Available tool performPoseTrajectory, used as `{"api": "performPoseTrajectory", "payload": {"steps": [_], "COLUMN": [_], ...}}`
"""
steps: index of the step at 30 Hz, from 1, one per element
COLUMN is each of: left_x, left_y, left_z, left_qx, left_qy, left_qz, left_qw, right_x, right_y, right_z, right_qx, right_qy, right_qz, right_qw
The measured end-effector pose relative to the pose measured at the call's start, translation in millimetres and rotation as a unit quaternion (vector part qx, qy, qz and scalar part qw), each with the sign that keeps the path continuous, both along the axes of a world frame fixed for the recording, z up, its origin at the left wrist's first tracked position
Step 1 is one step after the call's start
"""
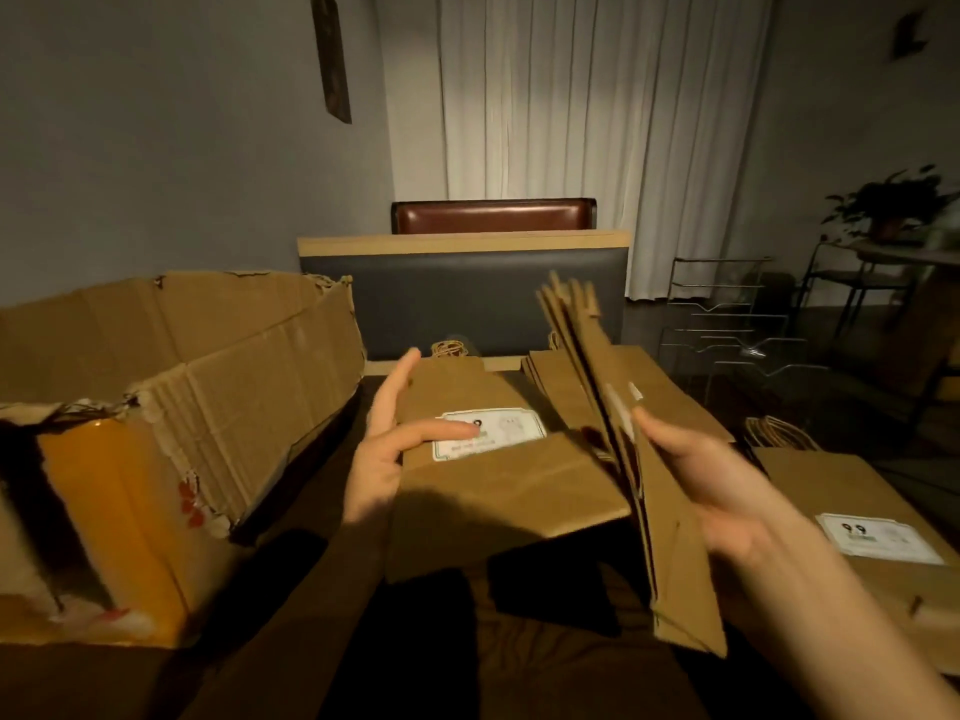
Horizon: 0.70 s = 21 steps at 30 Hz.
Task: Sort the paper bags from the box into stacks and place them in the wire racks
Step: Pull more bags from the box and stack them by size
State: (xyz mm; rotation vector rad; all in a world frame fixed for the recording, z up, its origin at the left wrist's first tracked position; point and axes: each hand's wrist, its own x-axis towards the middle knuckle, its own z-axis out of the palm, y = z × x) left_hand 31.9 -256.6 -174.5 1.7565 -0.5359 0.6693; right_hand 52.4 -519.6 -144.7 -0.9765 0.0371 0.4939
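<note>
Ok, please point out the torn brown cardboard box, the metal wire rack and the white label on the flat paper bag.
torn brown cardboard box [223, 407]: head view, right wall.
metal wire rack [727, 330]: head view, middle wires.
white label [498, 431]: head view, centre.

Right hand holding upright bag sheaf, left hand touching flat bag

white curtain, potted plant, brown chair back

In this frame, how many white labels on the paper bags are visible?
2: one label on the center bag under the left hand's fingers, another label on the right stack. More may be hidden.
</note>
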Motion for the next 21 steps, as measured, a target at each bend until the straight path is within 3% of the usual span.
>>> {"api": "performPoseTrajectory", "payload": {"steps": [2, 5, 7, 8, 11, 13, 16, 18, 21], "left_x": [-5, -11, -16, -18, -20, -20, -19, -20, -27], "left_y": [-12, -27, -31, -31, -30, -37, -52, -57, -60], "left_z": [5, 10, 10, 7, 4, -2, -19, -39, -65], "left_qx": [-0.022, -0.078, -0.076, -0.119, -0.333, -0.309, -0.182, -0.159, -0.133], "left_qy": [-0.006, 0.053, 0.045, 0.064, 0.182, 0.212, 0.175, 0.176, 0.224], "left_qz": [-0.032, -0.072, -0.070, -0.073, -0.154, -0.182, -0.096, -0.030, -0.022], "left_qw": [0.999, 0.993, 0.994, 0.988, 0.912, 0.909, 0.963, 0.971, 0.965], "right_x": [-3, -6, -5, -3, -5, -10, -11, -13, -24], "right_y": [19, 31, 31, 30, 32, 38, 50, 52, 50], "right_z": [-5, -12, -16, -20, -24, -27, -44, -67, -99], "right_qx": [-0.010, -0.013, -0.027, -0.050, -0.131, -0.155, -0.250, -0.290, -0.316], "right_qy": [-0.025, -0.050, -0.089, -0.135, -0.319, -0.401, -0.449, -0.417, -0.353], "right_qz": [0.020, 0.031, -0.015, -0.063, -0.200, -0.213, -0.226, -0.234, -0.201], "right_qw": [0.999, 0.998, 0.996, 0.988, 0.917, 0.877, 0.827, 0.829, 0.857]}}
